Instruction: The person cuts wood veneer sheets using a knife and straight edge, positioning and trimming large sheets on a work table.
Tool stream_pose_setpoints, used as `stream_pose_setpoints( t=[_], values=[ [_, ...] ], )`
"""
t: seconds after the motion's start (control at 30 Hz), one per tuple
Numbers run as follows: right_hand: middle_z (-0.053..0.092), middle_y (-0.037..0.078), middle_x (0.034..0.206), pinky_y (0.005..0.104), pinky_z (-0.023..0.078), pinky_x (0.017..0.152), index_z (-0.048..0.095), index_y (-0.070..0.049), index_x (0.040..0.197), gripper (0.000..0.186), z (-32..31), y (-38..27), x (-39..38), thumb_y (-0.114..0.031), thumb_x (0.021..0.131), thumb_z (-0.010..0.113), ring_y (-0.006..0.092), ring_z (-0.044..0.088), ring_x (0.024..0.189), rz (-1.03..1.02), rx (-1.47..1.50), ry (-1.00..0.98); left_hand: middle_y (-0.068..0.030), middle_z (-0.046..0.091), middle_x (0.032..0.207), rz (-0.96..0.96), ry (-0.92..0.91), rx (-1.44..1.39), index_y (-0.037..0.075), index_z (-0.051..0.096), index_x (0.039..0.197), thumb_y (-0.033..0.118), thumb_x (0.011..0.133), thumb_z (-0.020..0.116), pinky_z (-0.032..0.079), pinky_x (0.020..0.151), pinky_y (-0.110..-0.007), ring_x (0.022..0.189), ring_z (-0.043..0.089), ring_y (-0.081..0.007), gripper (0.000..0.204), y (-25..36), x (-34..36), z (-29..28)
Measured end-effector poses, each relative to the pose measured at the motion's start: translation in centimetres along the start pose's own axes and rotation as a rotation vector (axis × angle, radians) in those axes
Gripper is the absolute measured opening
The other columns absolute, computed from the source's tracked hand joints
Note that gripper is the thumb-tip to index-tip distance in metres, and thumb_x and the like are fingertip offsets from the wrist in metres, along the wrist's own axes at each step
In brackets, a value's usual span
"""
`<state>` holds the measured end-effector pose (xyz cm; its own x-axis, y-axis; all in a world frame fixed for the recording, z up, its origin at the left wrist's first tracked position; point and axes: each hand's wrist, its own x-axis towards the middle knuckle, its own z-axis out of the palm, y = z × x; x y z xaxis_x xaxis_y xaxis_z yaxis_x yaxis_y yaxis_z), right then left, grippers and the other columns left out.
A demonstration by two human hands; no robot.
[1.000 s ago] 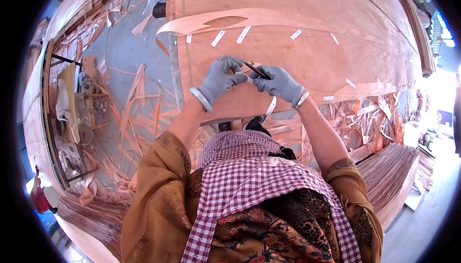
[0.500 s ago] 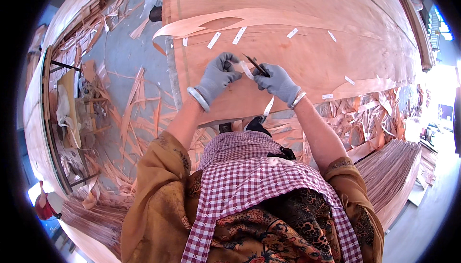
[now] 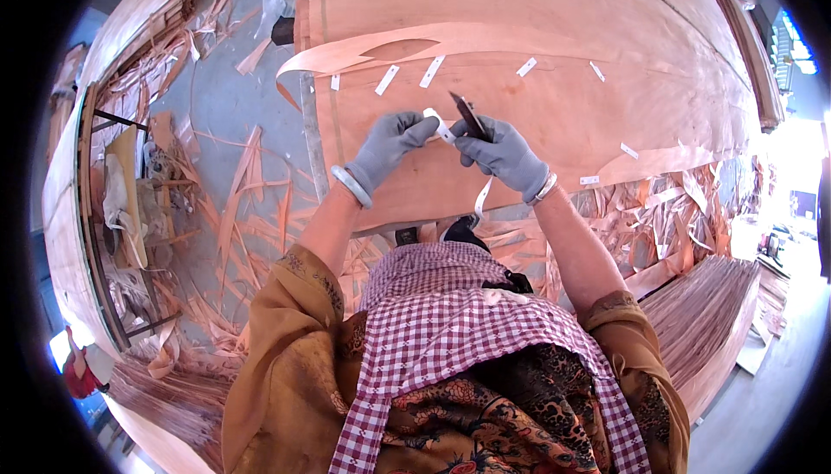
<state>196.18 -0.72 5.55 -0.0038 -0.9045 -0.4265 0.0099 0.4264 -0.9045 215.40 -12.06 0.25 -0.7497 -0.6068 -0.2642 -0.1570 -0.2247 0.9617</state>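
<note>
Both my hands wear grey gloves and meet over the wood veneer sheet. My left hand is closed in a pinch on the end of a white paper tape strip with small dark holes. My right hand is closed round a dark, narrow pointed tool, its tip pointing up and left; its exact kind is unclear. The tape runs to my right hand's fingertips, and a tape tail hangs below that hand. Several short white tape pieces lie on the veneer, near a curved loose veneer strip.
Veneer scraps litter the floor at left and below the sheet's near edge. A stack of veneer stands at lower right. On the left is a metal-framed rack. Another person is partly seen at the far lower left.
The tape between my hands shows more plainly, its end now in my left hand's pinch. The dark tool has turned more upright in my right hand.
</note>
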Motion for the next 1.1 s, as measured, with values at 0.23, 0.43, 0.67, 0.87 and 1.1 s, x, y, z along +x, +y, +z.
stream_pose_setpoints(
  t=[0.23, 0.43, 0.67, 0.87, 1.1],
  values=[
    [0.059, 0.000, 0.073, 0.0195, 0.037, 0.049, 0.062, -0.004, 0.105, 0.018, 0.9, 1.1, 0.2, -0.017, 0.092, 0.061, 0.0041, 0.052, 0.061, 0.036, -0.044, -0.014, 0.0041, 0.061, 0.080, -0.039, 0.152, -0.062, 0.001, 0.066, 0.093, 0.016, 0.089, 0.070, 0.042, 0.063, -0.020, 0.073, 0.051, -0.0032, 0.016, -0.6, -0.2, 0.9],
    [0.058, 0.000, 0.073, 0.0193, 0.035, 0.049, 0.062, -0.004, 0.102, 0.018, 0.6, 1.9, -0.3, -0.018, 0.091, 0.062, 0.0040, 0.047, 0.059, 0.059, -0.038, 0.055, 0.0037, 0.061, 0.079, -0.053, 0.235, -0.081, 0.002, 0.065, 0.089, 0.010, 0.085, 0.073, 0.043, 0.062, -0.019, 0.071, 0.051, -0.0029, 0.012, 0.0, -0.5, 1.6],
    [0.057, 0.000, 0.070, 0.0205, 0.036, 0.049, 0.062, -0.003, 0.098, 0.016, 0.3, 2.3, -0.7, -0.015, 0.089, 0.061, 0.0054, 0.049, 0.058, 0.094, -0.130, 0.099, 0.0049, 0.050, 0.069, 0.009, 0.090, 0.160, 0.004, 0.058, 0.076, 0.007, 0.084, 0.072, 0.037, 0.057, -0.022, 0.065, 0.042, -0.0054, 0.016, -0.4, -0.2, 0.8],
    [0.060, 0.003, 0.068, 0.0280, 0.047, 0.058, 0.063, -0.002, 0.090, 0.011, 0.6, 2.1, 0.3, -0.012, 0.086, 0.059, 0.0115, 0.057, 0.062, 0.087, -0.419, 0.112, 0.0050, 0.048, 0.073, 0.069, 0.057, 0.100, 0.005, 0.055, 0.083, -0.003, 0.080, 0.069, 0.040, 0.061, -0.021, 0.068, 0.045, -0.0056, 0.016, -1.6, 0.2, 0.4],
    [0.058, 0.001, 0.067, 0.0230, 0.036, 0.047, 0.060, -0.004, 0.093, 0.012, 0.7, 1.7, 0.4, -0.015, 0.088, 0.060, 0.0065, 0.047, 0.053, 0.093, -0.323, 0.123, 0.0030, 0.050, 0.085, 0.102, 0.145, -0.118, 0.005, 0.052, 0.099, -0.010, 0.078, 0.067, 0.046, 0.070, -0.020, 0.077, 0.049, -0.0053, 0.030, -1.4, 0.1, 0.8]
  ],
)
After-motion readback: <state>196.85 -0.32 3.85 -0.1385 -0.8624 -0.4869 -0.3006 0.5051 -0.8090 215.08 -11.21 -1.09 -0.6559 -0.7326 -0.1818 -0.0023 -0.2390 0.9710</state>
